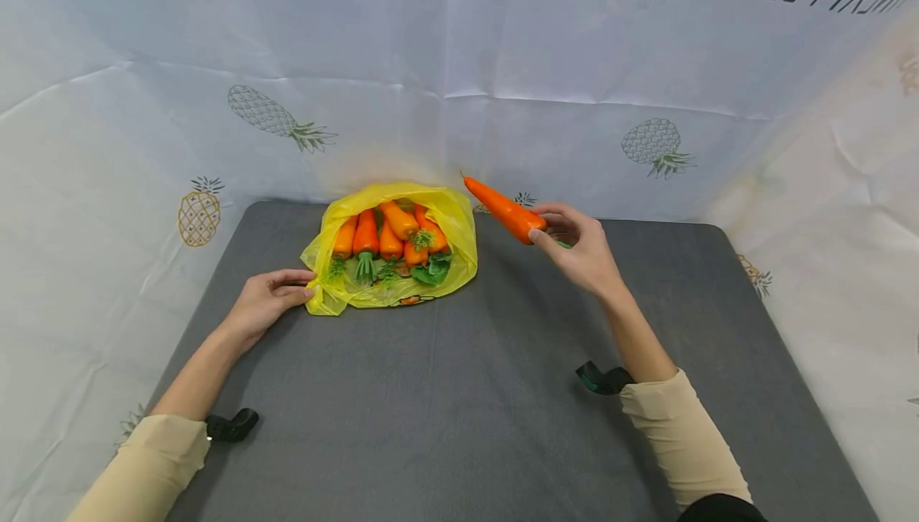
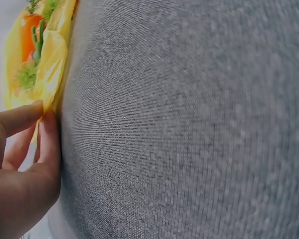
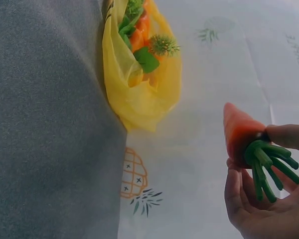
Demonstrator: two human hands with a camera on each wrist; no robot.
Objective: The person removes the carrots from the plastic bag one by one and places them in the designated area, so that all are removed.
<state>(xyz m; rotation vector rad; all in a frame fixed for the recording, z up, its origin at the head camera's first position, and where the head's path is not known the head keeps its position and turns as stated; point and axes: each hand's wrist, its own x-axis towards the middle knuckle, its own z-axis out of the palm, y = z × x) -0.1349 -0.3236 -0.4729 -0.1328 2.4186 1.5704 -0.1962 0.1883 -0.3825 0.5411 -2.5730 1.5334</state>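
Observation:
At the back of the table a yellow plastic bag (image 1: 459, 255) lies on its side, its mouth facing me. Several orange carrots (image 1: 366, 232) with green tops fill it. My left hand (image 1: 269, 302) pinches the bag's left front edge between thumb and fingers; the left wrist view shows the gathered plastic (image 2: 52, 64) at the fingertips. To the right of the bag, my right hand (image 1: 577, 247) holds a single carrot (image 1: 506, 209) above the table by its thick end. Its thin tip points up and left, toward the bag. Short green stems (image 3: 271, 167) stick out at the thick end in the right wrist view.
A dark grey cloth covers the table (image 1: 431, 410). Behind it hangs a pale sheet (image 1: 538, 51) printed with pineapples, close to the table's back edge. Black wrist straps (image 1: 233, 425) stick out from both forearms over the tabletop.

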